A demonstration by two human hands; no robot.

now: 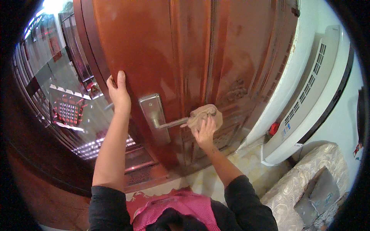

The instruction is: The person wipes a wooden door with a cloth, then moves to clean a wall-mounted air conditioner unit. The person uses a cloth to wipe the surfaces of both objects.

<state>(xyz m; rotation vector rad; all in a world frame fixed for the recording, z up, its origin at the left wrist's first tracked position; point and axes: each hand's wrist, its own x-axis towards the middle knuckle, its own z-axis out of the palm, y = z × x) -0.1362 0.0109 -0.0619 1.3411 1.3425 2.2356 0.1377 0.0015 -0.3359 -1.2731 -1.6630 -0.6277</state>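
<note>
A reddish-brown panelled door (144,57) stands open before me. My left hand (118,91) grips its free edge above the lock plate, thumb on the near face. On that face is a metal lock plate (153,112) with a lever handle (173,123) pointing right. My right hand (205,131) holds a bunched beige cloth (199,115) against the door, at the tip of the lever. The cloth hides part of the door panel and perhaps the lever's end.
A tall white floor-standing air conditioner (306,95) stands at the right, near a patterned sofa (289,190) with grey cushions (323,187). A red mat (138,202) lies by my feet. Left of the door is an opening with a dark frame (89,43).
</note>
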